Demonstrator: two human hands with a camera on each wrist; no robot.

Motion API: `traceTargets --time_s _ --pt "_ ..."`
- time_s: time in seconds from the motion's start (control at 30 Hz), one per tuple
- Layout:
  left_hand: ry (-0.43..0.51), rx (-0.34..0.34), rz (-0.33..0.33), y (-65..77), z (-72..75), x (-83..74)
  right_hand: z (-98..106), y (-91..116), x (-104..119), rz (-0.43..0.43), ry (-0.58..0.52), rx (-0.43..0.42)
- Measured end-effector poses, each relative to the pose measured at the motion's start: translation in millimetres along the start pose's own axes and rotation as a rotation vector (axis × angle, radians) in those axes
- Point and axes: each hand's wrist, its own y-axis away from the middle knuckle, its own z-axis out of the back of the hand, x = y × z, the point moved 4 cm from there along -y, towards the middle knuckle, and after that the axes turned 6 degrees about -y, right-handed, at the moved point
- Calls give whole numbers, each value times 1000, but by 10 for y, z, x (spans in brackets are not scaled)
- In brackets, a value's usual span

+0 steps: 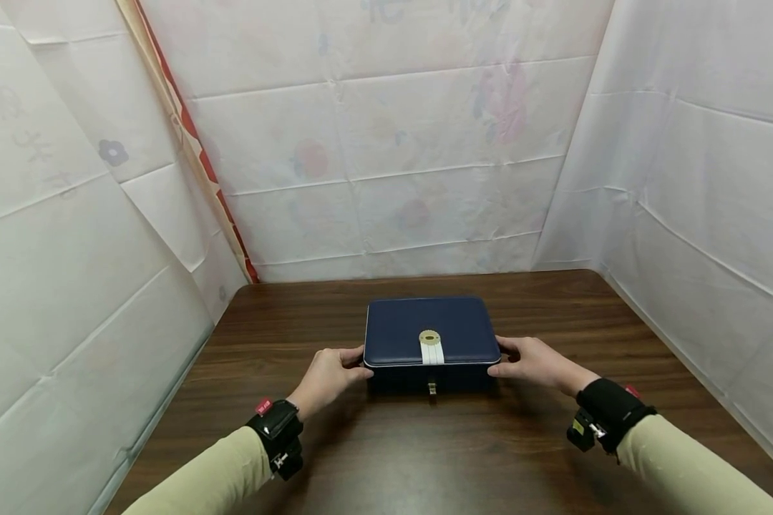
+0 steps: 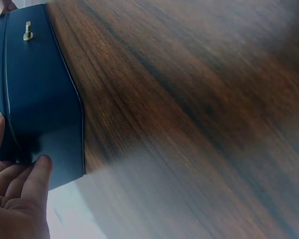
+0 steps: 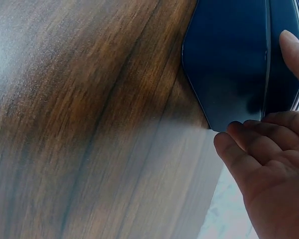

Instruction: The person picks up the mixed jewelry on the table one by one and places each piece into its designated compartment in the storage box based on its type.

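A dark blue jewelry box (image 1: 431, 325) with a lid stands on the table. Its white strap (image 1: 431, 352) with a gold oval plate lies folded up on the lid, and a gold turn-lock post (image 2: 28, 32) sticks out of the front. My left hand (image 1: 331, 379) holds the box's left side, thumb at the lid's front corner and fingers along the side face. At the opposite side, my right hand (image 1: 537, 365) grips likewise, its thumb (image 3: 295, 55) near the front corner. The lid appears down on the base. The box's inside is hidden.
The brown wood-grain table (image 1: 386, 458) reaches to white sheeting (image 1: 386, 164) at the back and both sides. A red-and-cream strip (image 1: 196, 143) runs down the left back corner. Each wrist wears a black strap with a camera.
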Motion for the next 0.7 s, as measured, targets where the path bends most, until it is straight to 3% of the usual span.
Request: traceTargets --time_s 0.43,0.57,0.7 --pt "-23 2 -58 25 -4 33 -43 -37 -50 16 -7 -1" --pt "-25 60 -70 27 16 61 -19 -28 -54 34 17 43" --pt "-87 130 -81 -3 118 116 61 2 -74 21 71 104"
